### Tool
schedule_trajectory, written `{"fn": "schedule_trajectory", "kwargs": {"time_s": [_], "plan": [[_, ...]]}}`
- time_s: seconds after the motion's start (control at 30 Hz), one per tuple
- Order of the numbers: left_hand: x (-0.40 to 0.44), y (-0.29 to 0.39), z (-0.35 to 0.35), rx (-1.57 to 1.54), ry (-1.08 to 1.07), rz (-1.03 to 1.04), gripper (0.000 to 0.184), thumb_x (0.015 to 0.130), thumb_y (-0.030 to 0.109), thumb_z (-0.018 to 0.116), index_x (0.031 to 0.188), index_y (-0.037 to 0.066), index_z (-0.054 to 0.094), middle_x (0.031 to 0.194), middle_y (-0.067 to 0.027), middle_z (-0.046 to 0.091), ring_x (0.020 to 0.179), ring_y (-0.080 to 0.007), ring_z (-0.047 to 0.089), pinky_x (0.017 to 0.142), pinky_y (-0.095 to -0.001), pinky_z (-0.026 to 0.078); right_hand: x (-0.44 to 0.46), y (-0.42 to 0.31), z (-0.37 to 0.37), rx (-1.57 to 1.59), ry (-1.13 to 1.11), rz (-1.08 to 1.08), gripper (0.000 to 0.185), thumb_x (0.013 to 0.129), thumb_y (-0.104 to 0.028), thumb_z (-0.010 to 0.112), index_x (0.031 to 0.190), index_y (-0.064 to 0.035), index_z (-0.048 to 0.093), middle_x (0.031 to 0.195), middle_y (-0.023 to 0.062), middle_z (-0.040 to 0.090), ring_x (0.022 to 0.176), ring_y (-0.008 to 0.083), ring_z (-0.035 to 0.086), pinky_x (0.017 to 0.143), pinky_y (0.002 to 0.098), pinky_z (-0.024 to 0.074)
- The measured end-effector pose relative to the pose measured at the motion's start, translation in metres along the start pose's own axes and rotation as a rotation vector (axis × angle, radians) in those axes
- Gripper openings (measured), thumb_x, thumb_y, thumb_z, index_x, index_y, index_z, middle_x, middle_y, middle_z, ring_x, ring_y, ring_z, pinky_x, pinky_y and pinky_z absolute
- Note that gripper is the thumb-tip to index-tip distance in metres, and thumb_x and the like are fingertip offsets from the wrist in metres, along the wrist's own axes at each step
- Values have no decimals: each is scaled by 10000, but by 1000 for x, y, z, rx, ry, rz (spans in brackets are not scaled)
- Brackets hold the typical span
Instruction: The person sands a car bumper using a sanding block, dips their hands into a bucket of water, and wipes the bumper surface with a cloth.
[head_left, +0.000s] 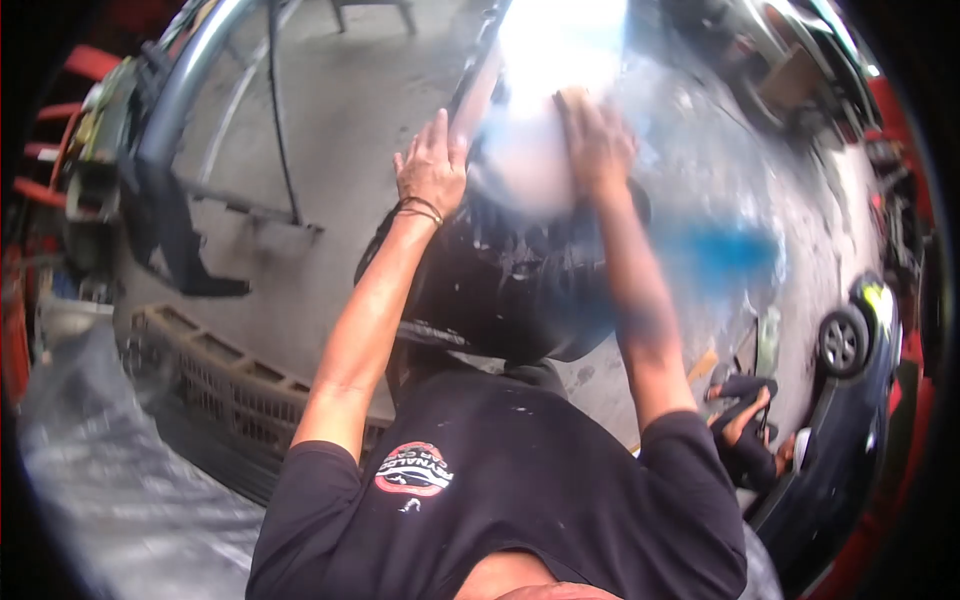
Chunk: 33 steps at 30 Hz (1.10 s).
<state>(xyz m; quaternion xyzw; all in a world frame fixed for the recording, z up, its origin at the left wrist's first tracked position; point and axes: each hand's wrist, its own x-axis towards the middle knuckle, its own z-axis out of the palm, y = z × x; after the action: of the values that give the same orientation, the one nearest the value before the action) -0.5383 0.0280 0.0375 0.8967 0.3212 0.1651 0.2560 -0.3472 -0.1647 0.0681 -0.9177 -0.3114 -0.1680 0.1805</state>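
A dark, glossy car body panel (480, 285), probably a bumper, lies in front of me, with whitish marks on it and a bright glare across its far part. My left hand (432, 175) rests along the panel's left edge, fingers stretched out, with thin bands round the wrist. On the panel's right side is my right hand (600, 145), palm down and smeared by motion. Something tan shows by its fingertips, but I cannot tell whether it is a finger or a held pad. A hazy blur covers much of the panel's right side.
A bumper-like part (170, 200) hangs by a thin black stand (285, 130) on the left. Nearer is a brown slatted crate (235, 370) beside grey plastic sheeting (120, 470). At right, a person (745, 425) sits on the floor beside a dark car (850, 410).
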Motion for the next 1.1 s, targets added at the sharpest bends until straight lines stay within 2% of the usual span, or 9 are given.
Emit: {"fn": "schedule_trajectory", "kwargs": {"time_s": [0.17, 0.5, 0.6, 0.67, 0.83, 0.93, 1.03, 1.07, 1.1], "plan": [[-43, 8, 12, 204, 207, -21, 571, 1123, 489, 477, 1604, 188, 542, 1554, -157, 616, 1324, -409, 647, 1123, -588, 460, -115, 4, -62, 42, -58, -231, 480, 1022, -351, 696, 1471, -183, 683, 1430, 191, 664, 1215, 397, 647, 1031, 538, 509], [-51, 24, 4, 220, 294, -313, 584, 1098, 505, 517, 1490, 87, 625, 1394, -173, 731, 1295, -363, 682, 1140, -542, 441, -59, 14, -35, 174, -14, -323, 475, 1047, -353, 682, 1466, -128, 690, 1304, 151, 731, 1269, 387, 647, 1051, 505, 517], [-52, 23, 3, 145, 343, -322, 543, 1088, 483, 530, 1441, 92, 661, 1298, -173, 771, 1243, -353, 705, 1128, -529, 449, -96, 10, -50, 125, -50, -455, 447, 1050, -341, 679, 1435, -117, 706, 1482, 341, 615, 1199, 430, 708, 970, 554, 579], [-55, 23, -4, 115, 323, -371, 517, 1075, 463, 546, 1403, 89, 685, 1228, -170, 788, 1185, -349, 720, 1103, -520, 459, -73, 26, -34, 14, -42, -558, 398, 1061, -267, 662, 1416, -98, 719, 1219, 150, 742, 1105, 364, 707, 956, 506, 563], [-58, 11, -2, 4, 458, -281, 455, 1065, 409, 580, 1348, 79, 715, 1222, -168, 778, 1143, -349, 715, 1059, -504, 476, 14, -22, -20, 129, -174, -251, 364, 1067, -295, 634, 1309, -49, 749, 1190, 203, 757, 1081, 398, 728, 962, 523, 571], [-69, 10, 0, -100, 632, -122, 384, 1050, 309, 639, 1337, 66, 715, 1301, -162, 753, 1227, -351, 691, 1106, -493, 474, -22, 19, 15, 34, 159, -633, 431, 1068, -287, 643, 1433, -65, 699, 1234, 217, 757, 1112, 418, 718, 1014, 530, 551], [-89, 28, 7, -314, 661, 23, 320, 1034, 165, 674, 1331, 61, 729, 1388, -173, 725, 1378, -367, 633, 1209, -536, 436, -100, 6, -49, -34, -128, -632, 454, 1103, -180, 563, 1542, -83, 624, 1385, 172, 691, 1307, 398, 620, 1060, 509, 521], [-101, 40, 1, -339, 668, 97, 296, 1047, 122, 649, 1324, 58, 735, 1391, -182, 723, 1375, -377, 637, 1182, -525, 474, -107, 14, -56, 39, -136, -685, 556, 1049, -139, 600, 1602, -192, 594, 1438, 159, 683, 1236, 419, 668, 1017, 533, 547], [-114, 58, -4, -496, 599, 77, 310, 1048, 71, 630, 1341, 42, 727, 1387, -191, 722, 1348, -396, 652, 1144, -489, 519, -111, 17, -67, 293, -291, -423, 508, 1080, -152, 587, 1587, -151, 599, 1372, 159, 710, 1180, 398, 694, 1004, 501, 559]]}}
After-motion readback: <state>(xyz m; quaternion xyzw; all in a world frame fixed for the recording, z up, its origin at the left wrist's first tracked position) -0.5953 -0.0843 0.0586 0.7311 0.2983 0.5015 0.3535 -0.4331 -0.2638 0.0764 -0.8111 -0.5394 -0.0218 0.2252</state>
